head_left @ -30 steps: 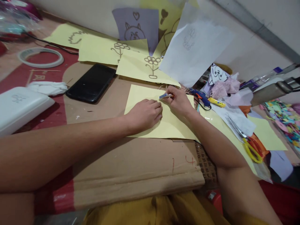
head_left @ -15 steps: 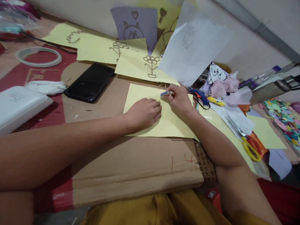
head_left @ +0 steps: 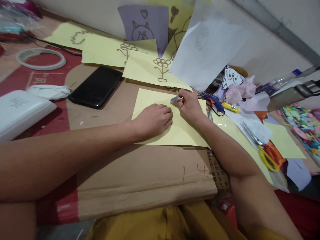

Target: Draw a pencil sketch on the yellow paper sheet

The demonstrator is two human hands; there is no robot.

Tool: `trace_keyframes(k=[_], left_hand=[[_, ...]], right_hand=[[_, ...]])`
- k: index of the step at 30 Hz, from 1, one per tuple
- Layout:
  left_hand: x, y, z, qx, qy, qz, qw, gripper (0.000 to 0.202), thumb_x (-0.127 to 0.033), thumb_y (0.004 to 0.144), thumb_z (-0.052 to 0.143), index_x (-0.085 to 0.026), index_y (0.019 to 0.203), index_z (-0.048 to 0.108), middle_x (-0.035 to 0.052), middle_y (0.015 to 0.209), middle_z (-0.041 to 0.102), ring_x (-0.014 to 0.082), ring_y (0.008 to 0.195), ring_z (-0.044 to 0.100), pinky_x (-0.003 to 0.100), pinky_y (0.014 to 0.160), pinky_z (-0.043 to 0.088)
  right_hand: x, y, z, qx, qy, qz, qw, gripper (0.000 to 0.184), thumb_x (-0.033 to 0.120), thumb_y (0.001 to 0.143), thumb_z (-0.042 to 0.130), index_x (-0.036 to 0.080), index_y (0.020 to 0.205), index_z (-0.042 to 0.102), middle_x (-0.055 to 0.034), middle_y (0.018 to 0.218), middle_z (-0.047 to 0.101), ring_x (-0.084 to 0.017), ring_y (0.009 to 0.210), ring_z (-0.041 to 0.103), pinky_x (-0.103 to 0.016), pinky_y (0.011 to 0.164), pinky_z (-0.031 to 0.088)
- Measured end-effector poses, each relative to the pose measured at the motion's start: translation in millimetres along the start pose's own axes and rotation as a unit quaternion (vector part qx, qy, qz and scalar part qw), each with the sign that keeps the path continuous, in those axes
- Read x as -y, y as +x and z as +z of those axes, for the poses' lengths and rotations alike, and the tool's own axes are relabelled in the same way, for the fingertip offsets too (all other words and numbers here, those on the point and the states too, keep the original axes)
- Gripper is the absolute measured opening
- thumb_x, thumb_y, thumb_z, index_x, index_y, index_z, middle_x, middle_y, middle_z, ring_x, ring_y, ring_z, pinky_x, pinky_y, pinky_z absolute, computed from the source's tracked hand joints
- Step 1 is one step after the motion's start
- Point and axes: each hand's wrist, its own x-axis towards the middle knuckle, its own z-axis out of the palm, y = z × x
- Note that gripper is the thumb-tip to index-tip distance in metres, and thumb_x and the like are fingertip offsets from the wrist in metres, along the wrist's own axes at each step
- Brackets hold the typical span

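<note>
A yellow sheet of paper [head_left: 190,135] lies on the cardboard in front of me. My left hand [head_left: 156,120] rests palm down on it, fingers stretched out and close together. Just to the right, my right hand [head_left: 188,105] is closed in a pinch over the sheet's upper part. Between its thumb and fingers is a small blue, white and orange object [head_left: 174,99], its blue end pointing left; its exact kind is unclear. Behind the sheet, another yellow paper bears a brown flower drawing [head_left: 162,68].
A black phone [head_left: 96,87], a tape roll [head_left: 41,59] and a white box-like device [head_left: 25,111] are on the left. A blue glue gun [head_left: 213,101], a yellow cutter [head_left: 230,107] and scissors [head_left: 267,159] lie right. A white sketched sheet [head_left: 202,56] leans at the back.
Almost nothing differs. The right hand and the small object sit very slightly further left and up, and the left hand stays flat on the paper.
</note>
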Motion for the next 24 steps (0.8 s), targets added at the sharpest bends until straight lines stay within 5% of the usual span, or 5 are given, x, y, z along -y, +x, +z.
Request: trace_keyframes(k=[3,9,17,24], left_hand=[[0.5,-0.1,0.8,-0.001,-0.001,0.001,1.0,0.033,-0.026,0.106,0.046,-0.01,0.118,0.073,0.0156,0.122,0.073,0.0298,0.118,0.067,0.043,0.099,0.052],[0.5,-0.2,0.9,-0.011,-0.003,-0.001,1.0,0.032,-0.027,0.105,0.048,-0.011,0.117,0.073,0.0155,0.117,0.074,0.0284,0.114,0.068,0.043,0.098,0.052],[0.4,-0.6,-0.3,-0.008,-0.003,0.001,1.0,0.033,-0.026,0.106,0.046,-0.011,0.117,0.072,0.0155,0.122,0.074,0.0297,0.117,0.067,0.044,0.098,0.052],[1.3,-1.4,4.1,-0.03,-0.005,0.009,0.999,0.034,-0.028,0.107,0.043,-0.016,0.127,0.069,0.0113,0.13,0.072,0.0273,0.121,0.066,0.042,0.096,0.051]], right_hand=[[-0.9,2.6,0.2,-0.014,-0.009,-0.003,1.0,0.02,0.021,0.083,0.062,0.024,0.076,0.043,0.0021,0.073,0.05,-0.016,0.072,0.044,-0.032,0.069,0.033],[-1.2,1.8,-12.9,0.075,0.014,-0.04,0.996,0.014,0.021,0.082,0.062,0.023,0.074,0.051,0.0036,0.068,0.051,-0.014,0.067,0.043,-0.031,0.065,0.031],[-3.7,3.4,-7.7,-0.027,0.025,-0.012,0.999,0.008,0.016,0.083,0.059,0.024,0.084,0.057,-0.0003,0.081,0.061,-0.017,0.076,0.05,-0.032,0.072,0.039],[-1.7,-3.9,-9.1,0.047,0.011,-0.061,0.997,0.013,0.013,0.084,0.058,0.024,0.09,0.064,-0.0056,0.096,0.069,-0.023,0.092,0.06,-0.038,0.086,0.046]])
